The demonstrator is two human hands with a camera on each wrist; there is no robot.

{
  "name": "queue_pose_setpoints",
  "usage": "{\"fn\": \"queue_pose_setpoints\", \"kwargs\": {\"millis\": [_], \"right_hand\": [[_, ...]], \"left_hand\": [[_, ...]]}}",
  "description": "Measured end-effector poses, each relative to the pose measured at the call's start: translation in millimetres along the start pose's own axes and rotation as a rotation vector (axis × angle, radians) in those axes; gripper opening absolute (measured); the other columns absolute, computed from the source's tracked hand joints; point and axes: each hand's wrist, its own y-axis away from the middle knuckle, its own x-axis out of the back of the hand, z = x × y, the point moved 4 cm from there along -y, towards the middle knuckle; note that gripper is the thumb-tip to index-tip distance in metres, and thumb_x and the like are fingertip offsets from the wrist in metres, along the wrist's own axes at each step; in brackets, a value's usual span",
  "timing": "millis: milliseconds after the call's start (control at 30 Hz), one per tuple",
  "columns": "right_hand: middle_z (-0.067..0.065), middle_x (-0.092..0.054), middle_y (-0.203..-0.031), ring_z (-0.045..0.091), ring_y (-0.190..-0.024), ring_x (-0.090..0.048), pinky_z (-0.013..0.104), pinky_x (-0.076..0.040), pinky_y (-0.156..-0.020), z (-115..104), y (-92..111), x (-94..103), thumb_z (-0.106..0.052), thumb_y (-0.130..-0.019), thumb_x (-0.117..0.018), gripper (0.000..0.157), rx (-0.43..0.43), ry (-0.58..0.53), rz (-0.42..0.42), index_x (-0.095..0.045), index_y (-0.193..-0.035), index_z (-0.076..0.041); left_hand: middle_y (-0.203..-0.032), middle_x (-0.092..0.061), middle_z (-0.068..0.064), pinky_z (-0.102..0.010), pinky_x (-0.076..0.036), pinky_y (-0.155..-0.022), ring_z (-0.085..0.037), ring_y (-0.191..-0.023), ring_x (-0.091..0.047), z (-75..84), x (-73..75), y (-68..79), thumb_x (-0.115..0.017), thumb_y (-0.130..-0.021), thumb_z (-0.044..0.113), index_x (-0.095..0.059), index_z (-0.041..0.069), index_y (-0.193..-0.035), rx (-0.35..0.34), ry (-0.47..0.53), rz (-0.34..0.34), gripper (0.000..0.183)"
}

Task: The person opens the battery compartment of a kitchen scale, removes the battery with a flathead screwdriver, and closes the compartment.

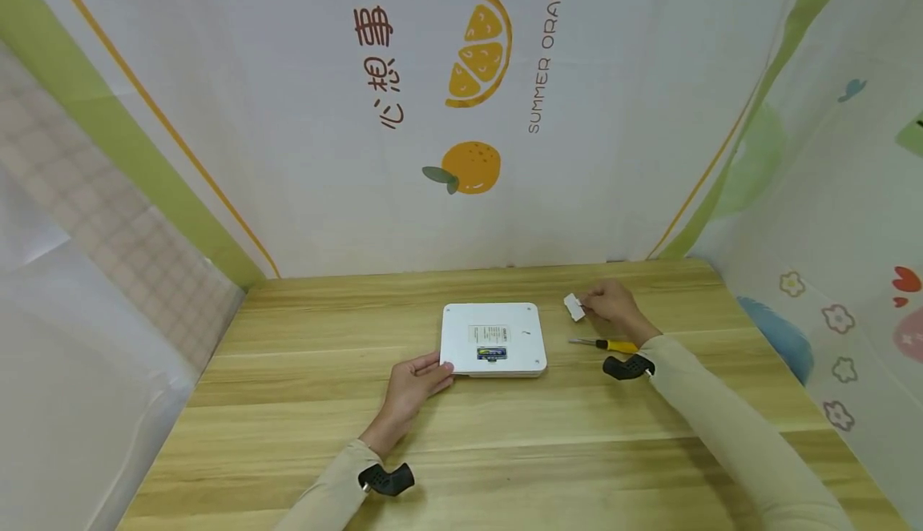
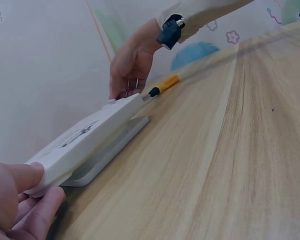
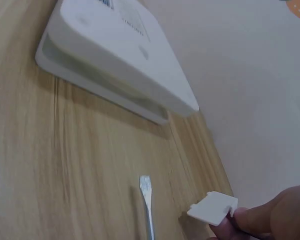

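Observation:
A flat white device, which looks like a kitchen scale turned underside up, lies on the wooden table. Batteries show in its uncovered compartment, below a printed label. At its near left corner my left hand pinches the body, thumb on top and fingers below. My right hand is beyond the device's right side and pinches a small white battery cover by one edge, just above the table. Small tabs stick out from the cover's other edge. In the left wrist view, a wide plate shows beneath the device's body.
A flat-tip screwdriver with a yellow and black handle lies right of the device, nearer than the right hand. The wooden table ends at a printed white curtain behind. Another patterned curtain hangs at the right.

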Motion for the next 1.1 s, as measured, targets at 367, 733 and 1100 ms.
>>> {"fn": "queue_pose_setpoints", "kwargs": {"millis": [367,733,1100], "right_hand": [[0.005,-0.075,-0.079,0.013,-0.07,-0.065,0.025,-0.059,-0.06,8.9,-5.0,5.0,-0.012,-0.098,-0.063,0.027,-0.079,-0.073,-0.044,-0.075,-0.105,0.01],[0.018,-0.077,-0.1,0.016,-0.078,-0.07,0.027,-0.061,-0.062,10.9,8.3,26.4,-0.02,-0.101,-0.058,0.034,0.069,0.016,-0.109,-0.075,-0.109,0.007],[0.017,-0.075,-0.112,0.026,-0.083,-0.073,0.042,-0.065,-0.067,28.9,54.7,27.5,-0.028,-0.102,-0.065,0.034,0.387,0.34,-0.01,-0.076,-0.114,0.003]], "left_hand": [[-0.111,-0.07,-0.031,-0.029,-0.066,-0.085,-0.019,-0.089,-0.074,0.9,-1.3,0.6,-0.067,-0.094,-0.01,-0.056,-0.022,-0.129,-0.013,0.005,-0.018,0.038],[-0.111,-0.069,-0.033,-0.028,-0.066,-0.083,-0.019,-0.087,-0.074,-1.2,0.5,0.8,-0.067,-0.093,-0.011,-0.056,-0.022,-0.128,-0.02,0.019,0.007,0.039],[-0.108,-0.072,-0.027,-0.028,-0.066,-0.084,-0.016,-0.085,-0.074,-5.1,-0.2,-0.2,-0.067,-0.092,-0.012,-0.055,-0.023,-0.129,-0.015,0.055,0.006,0.04]]}}
